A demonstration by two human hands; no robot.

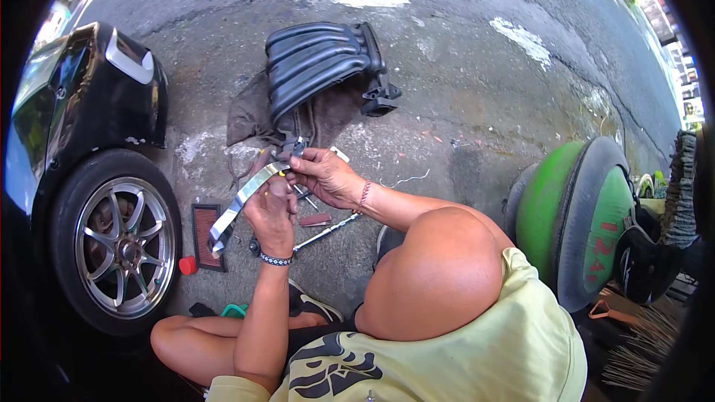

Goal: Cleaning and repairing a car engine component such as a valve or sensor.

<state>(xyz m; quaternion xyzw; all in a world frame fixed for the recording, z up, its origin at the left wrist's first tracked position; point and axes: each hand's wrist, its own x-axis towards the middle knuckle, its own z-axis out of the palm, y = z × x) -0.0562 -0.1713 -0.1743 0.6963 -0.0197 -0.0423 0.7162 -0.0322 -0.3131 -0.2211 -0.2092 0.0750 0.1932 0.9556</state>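
A curved, shiny metal strip (242, 197) is held between my two hands in front of my knees. My left hand (272, 216) grips it from below near its upper end, fingers curled. My right hand (328, 177) pinches around that same end, where a small yellow bit shows; the exact contact is partly hidden by the fingers. Just beyond, a black ribbed engine intake manifold (320, 63) rests on a dark cloth (247, 113). A long chrome tool (325, 232) and a small dark red bar (316, 219) lie on the ground close under my hands.
To the left stand a dark car's body (89, 104) and its wheel (126, 242). A panel air filter (208, 234) and a red cap (188, 265) lie beside the tyre. At right are a green drum-like container (547, 205) with black rubber around it and a stick broom (640, 350).
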